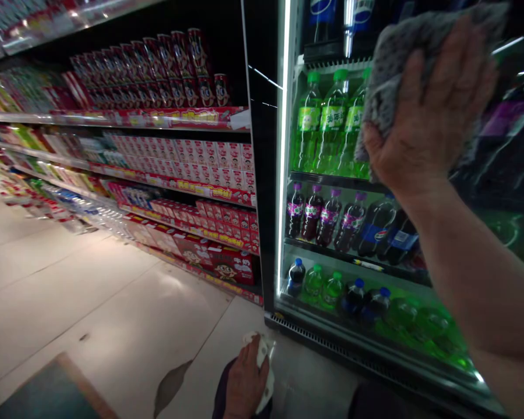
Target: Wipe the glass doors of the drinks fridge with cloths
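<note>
My right hand (432,113) is raised and presses a grey cloth (395,55) flat against the glass door of a drinks cooler (332,233). The cloth covers part of the top right of the door, in front of green bottles (327,122). My left hand (244,378) hangs low near the floor, closed around a crumpled white cloth (264,355). Behind the glass stand rows of green, purple and dark cola bottles on lit shelves.
A long shop shelf unit (157,122) runs along the left, stacked with red cans and red-and-white boxes. The pale tiled floor (91,302) has a dark wet patch (170,384) and a mat's corner at the lower left. The cooler's black frame (264,174) stands beside the shelving.
</note>
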Demonstrator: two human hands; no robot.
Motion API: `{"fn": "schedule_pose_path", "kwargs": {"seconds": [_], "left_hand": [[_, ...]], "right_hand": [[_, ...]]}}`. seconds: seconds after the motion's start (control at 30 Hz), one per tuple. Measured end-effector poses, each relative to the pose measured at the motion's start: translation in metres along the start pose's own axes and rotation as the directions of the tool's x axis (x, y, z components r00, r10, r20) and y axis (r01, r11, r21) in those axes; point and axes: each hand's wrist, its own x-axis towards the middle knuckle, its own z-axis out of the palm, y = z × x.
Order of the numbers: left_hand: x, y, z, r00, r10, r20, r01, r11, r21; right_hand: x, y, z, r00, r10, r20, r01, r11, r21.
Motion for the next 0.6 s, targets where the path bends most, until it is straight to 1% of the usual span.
{"fn": "schedule_pose_path", "kwargs": {"seconds": [0.07, 0.13, 0.23, 0.33, 0.43, 0.5, 0.6], "left_hand": [[-0.001, -0.004, 0.005, 0.999, 0.032, -0.033, -0.031, 0.999, 0.014], [-0.001, -0.008, 0.007, 0.997, 0.05, -0.05, -0.049, 0.998, 0.025], [-0.002, -0.009, 0.006, 0.997, 0.053, -0.056, -0.052, 0.998, 0.021], [-0.004, -0.007, 0.0, 0.999, 0.027, -0.039, -0.027, 1.0, -0.008], [-0.004, -0.005, -0.005, 1.0, 0.001, -0.019, -0.001, 1.0, -0.019], [-0.005, -0.004, -0.006, 1.0, 0.0, -0.015, 0.0, 1.0, -0.017], [-0.006, -0.004, -0.006, 0.997, 0.043, -0.06, -0.043, 0.999, 0.003]], "right_hand": [[-0.017, -0.031, 0.022, 0.997, -0.075, 0.03, 0.073, 0.996, 0.058], [-0.042, -0.062, 0.046, 0.979, -0.188, 0.077, 0.178, 0.977, 0.121], [-0.086, -0.098, 0.074, 0.943, -0.29, 0.163, 0.241, 0.934, 0.265], [-0.131, -0.123, 0.094, 0.904, -0.378, 0.201, 0.283, 0.88, 0.381], [-0.173, -0.143, 0.111, 0.86, -0.476, 0.181, 0.365, 0.824, 0.433], [-0.201, -0.156, 0.124, 0.835, -0.519, 0.18, 0.385, 0.787, 0.482], [-0.242, -0.175, 0.141, 0.8, -0.574, 0.176, 0.401, 0.729, 0.555]]}}
